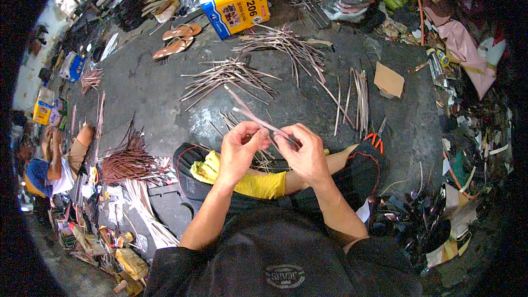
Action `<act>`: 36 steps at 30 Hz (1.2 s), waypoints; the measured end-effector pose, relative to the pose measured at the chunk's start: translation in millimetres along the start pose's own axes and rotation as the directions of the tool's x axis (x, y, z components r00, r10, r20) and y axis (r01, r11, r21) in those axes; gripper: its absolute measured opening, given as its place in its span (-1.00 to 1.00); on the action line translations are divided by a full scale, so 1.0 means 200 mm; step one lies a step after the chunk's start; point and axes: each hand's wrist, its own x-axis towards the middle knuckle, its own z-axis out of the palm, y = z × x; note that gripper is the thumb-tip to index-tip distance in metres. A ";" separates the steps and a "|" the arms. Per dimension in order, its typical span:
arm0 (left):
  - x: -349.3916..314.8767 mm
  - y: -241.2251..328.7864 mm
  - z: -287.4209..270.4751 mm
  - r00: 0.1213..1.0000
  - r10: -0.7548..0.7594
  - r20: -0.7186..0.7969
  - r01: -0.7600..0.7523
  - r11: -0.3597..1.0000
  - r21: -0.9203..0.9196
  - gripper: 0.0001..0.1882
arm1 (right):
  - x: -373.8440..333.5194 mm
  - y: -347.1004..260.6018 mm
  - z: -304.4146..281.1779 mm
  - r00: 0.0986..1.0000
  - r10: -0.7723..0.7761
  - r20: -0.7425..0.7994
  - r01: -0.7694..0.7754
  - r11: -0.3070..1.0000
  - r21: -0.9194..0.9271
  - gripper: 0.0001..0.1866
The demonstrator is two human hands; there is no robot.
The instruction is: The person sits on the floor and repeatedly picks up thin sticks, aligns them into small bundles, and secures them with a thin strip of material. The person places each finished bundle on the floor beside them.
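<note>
A long, thin pinkish-brown strip [247,113] slants up and away to the left from my fingers, its pale far tip above the dark mat. Over my crossed legs, my left hand [240,148] pinches it between thumb and fingertips. Close by on the right, my right hand [304,153] has its thumb and fingers closed on the strip's near end. A loose pile of similar strips [231,78] lies just beyond, with a second heap [283,49] farther back. Several strips under my hands are partly hidden. Yellow cloth [269,185] lies across my lap.
An orange-handled cutting tool [378,136] lies right of my knee, near a neat row of strips [361,99] and a brown card piece [389,80]. At left are dark red-brown strips [129,157] and white strips [146,209]. A yellow box [234,3] and sandals [176,42] stand behind. Another person [52,168] sits far left.
</note>
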 end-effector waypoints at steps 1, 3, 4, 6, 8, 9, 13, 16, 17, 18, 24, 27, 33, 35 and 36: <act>-0.01 0.00 0.02 1.000 -0.001 -0.002 0.001 1.000 0.030 -0.80 | 0.01 -0.01 0.00 1.000 0.005 0.025 -0.005 1.000 0.000 -0.87; -0.01 0.01 0.05 1.000 0.015 0.007 -0.015 1.000 0.004 -0.81 | 0.02 -0.02 0.01 1.000 0.003 -0.005 -0.004 0.997 -0.083 -0.86; -0.02 0.02 0.06 1.000 0.026 0.001 -0.026 1.000 0.007 -0.80 | 0.02 -0.03 0.01 1.000 0.006 -0.004 -0.007 0.995 -0.095 -0.86; -0.04 0.03 0.06 0.999 0.034 -0.014 -0.033 0.998 0.059 -0.82 | 0.02 -0.03 0.01 1.000 0.009 0.003 -0.009 0.993 -0.118 -0.86; -0.06 0.04 0.06 0.999 0.048 -0.023 -0.044 0.987 0.152 -0.86 | 0.01 -0.03 0.02 1.000 0.007 0.012 -0.006 0.990 -0.144 -0.86; -0.07 0.03 0.06 0.999 0.046 -0.017 -0.041 0.979 0.201 -0.86 | 0.01 -0.02 0.02 1.000 0.013 0.028 -0.009 0.989 -0.150 -0.86; -0.06 0.00 0.04 0.997 0.080 0.016 -0.082 0.956 0.283 -0.86 | 0.01 -0.01 0.03 0.997 -0.027 0.074 0.042 0.977 -0.208 -0.87; -0.04 -0.02 0.02 0.994 0.098 0.052 -0.108 0.961 0.255 -0.87 | 0.00 0.00 0.03 0.992 -0.061 0.109 0.085 0.968 -0.237 -0.87; -0.04 -0.03 0.01 0.992 0.104 0.066 -0.118 0.963 0.243 -0.87 | 0.00 0.01 0.03 0.991 -0.074 0.115 0.099 0.967 -0.234 -0.86; -0.03 -0.04 0.01 0.994 0.085 0.075 -0.100 0.969 0.226 -0.86 | 0.00 0.02 0.04 0.990 -0.069 0.121 0.096 0.968 -0.230 -0.86; -0.01 -0.07 0.00 0.992 0.027 0.122 -0.041 0.993 0.111 -0.83 | 0.00 0.06 0.05 0.991 -0.001 0.137 0.025 0.985 -0.172 -0.86; -0.02 -0.09 0.01 0.991 0.026 0.129 -0.035 0.997 0.072 -0.84 | -0.01 0.08 0.05 0.985 0.060 0.165 -0.046 0.995 -0.088 -0.87; 0.00 -0.12 0.00 0.989 -0.031 0.146 0.030 0.999 0.012 -0.82 | -0.01 0.10 0.04 0.937 0.246 0.249 -0.267 0.962 0.055 -0.86; -0.01 -0.13 0.00 0.989 -0.029 0.147 0.030 1.000 -0.006 -0.81 | -0.01 0.10 0.04 0.934 0.252 0.254 -0.280 0.956 0.082 -0.86; -0.01 -0.13 0.00 0.990 -0.031 0.136 0.031 1.000 -0.002 -0.82 | -0.01 0.10 0.04 0.934 0.249 0.256 -0.274 0.959 0.066 -0.86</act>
